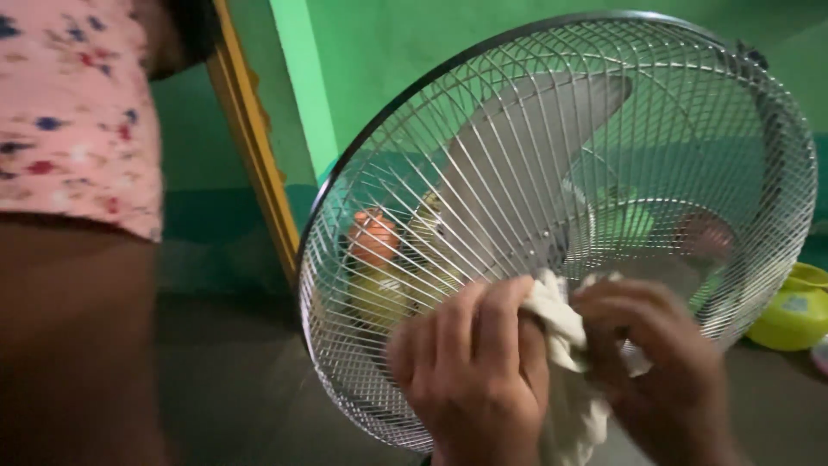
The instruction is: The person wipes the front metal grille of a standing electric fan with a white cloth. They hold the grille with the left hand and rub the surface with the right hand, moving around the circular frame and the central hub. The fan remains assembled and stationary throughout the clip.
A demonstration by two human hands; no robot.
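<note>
A round metal wire fan guard point(552, 112) fills the middle and right of the view, with grey fan blades point(517, 173) behind its wires. A white cloth point(565, 345) is bunched against the lower part of the guard. My left hand point(474, 371) is closed on the cloth's left side, knuckles toward me. My right hand point(664, 362) presses and grips the cloth from the right, fingers against the wires. Both hands are blurred.
Another person in a pink flowered top point(73, 103) stands close at the left. A yellow wooden frame point(250, 138) leans against the green wall point(388, 52). A yellow-green plastic container point(793, 311) sits on the floor at the right. Orange and yellow objects point(375, 246) show through the guard.
</note>
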